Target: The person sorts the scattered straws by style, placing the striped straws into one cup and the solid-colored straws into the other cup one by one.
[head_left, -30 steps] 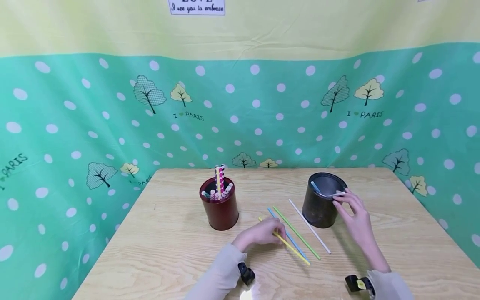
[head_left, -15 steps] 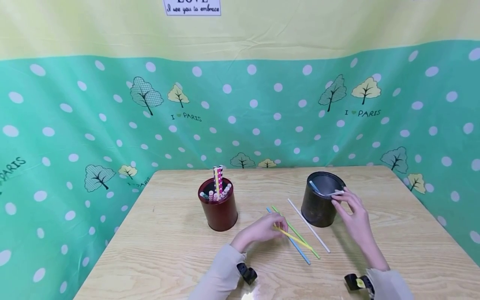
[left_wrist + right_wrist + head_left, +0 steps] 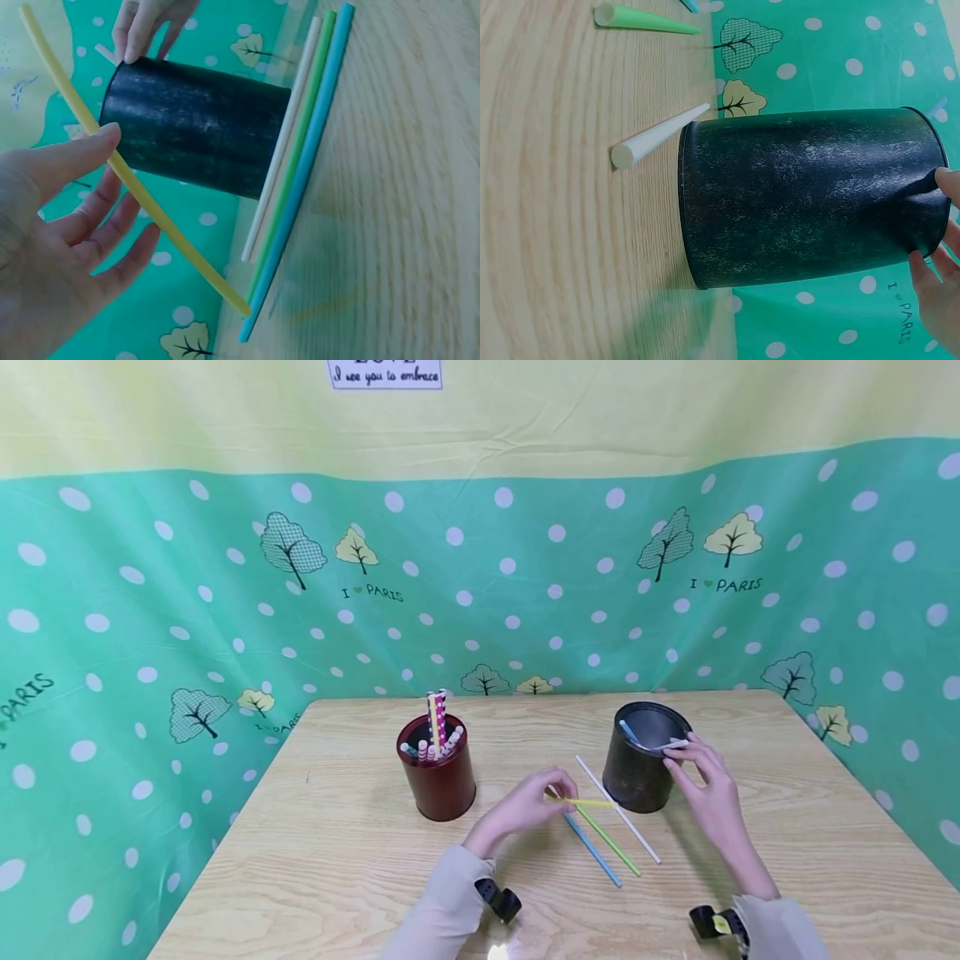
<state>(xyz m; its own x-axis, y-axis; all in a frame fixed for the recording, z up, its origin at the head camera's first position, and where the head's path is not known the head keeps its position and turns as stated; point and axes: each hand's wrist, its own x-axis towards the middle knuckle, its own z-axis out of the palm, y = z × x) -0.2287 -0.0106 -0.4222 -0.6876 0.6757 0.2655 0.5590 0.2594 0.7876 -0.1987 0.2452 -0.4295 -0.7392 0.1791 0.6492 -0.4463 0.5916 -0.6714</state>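
Observation:
My left hand (image 3: 525, 803) pinches a yellow straw (image 3: 169, 226) between thumb and fingers, raised above the table. In the head view the straw points right, towards a black cylindrical cup (image 3: 633, 777). My right hand (image 3: 712, 797) holds that cup at its rim, thumb against the outer wall (image 3: 810, 195). Inside the cup are a blue straw (image 3: 628, 732) and a whitish one (image 3: 675, 744), whose end lies by my right fingertips. Between the hands, a blue straw (image 3: 592, 850), a green straw (image 3: 611, 843) and a white straw (image 3: 637, 834) lie slanted on the wood.
A dark red cup (image 3: 442, 789) stands at left on the wooden table (image 3: 337, 860), with several patterned straws (image 3: 437, 722) in it. Behind the table hangs a green and yellow curtain (image 3: 510, 568) with dots and trees.
My left hand has lifted the yellow straw off the table and swung its far end up and right, from beside the blue straw towards the black cup. My right hand stays at the cup's rim.

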